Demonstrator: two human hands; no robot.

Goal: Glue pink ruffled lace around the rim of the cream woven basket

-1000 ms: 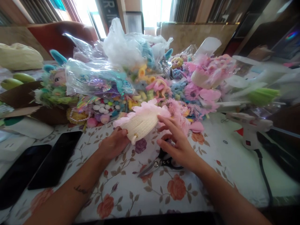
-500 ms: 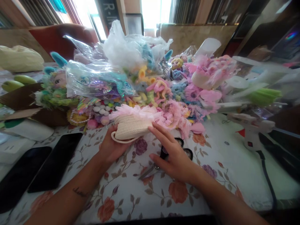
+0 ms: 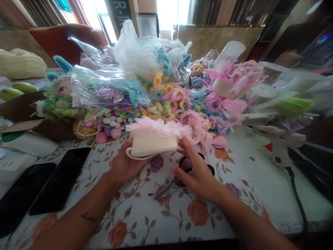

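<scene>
A small cream woven bag (image 3: 153, 143) with a pink ruffle (image 3: 160, 128) along its top and a cord loop at its lower left is held above the table, slightly blurred. My left hand (image 3: 127, 161) grips it from the left and below, its fingertips hidden behind it. At the bag's right end is my right hand (image 3: 195, 172), fingers apart and stretched out; its fingertips reach the bag's side, though firm contact is hard to make out. Black-handled scissors (image 3: 166, 189) lie on the table, partly covered by my right hand.
Behind the hands is a heap of pink trims (image 3: 196, 130), beads, plush pieces and plastic bags (image 3: 104, 86). Two dark phones (image 3: 61, 180) lie at left near a cardboard box (image 3: 23, 111). A glue gun (image 3: 279, 142) with a cable stands at right on the floral tablecloth (image 3: 145, 211).
The bag has shifted a little to the right and turned, showing more of its cream side. My right hand has moved from its front to its right end.
</scene>
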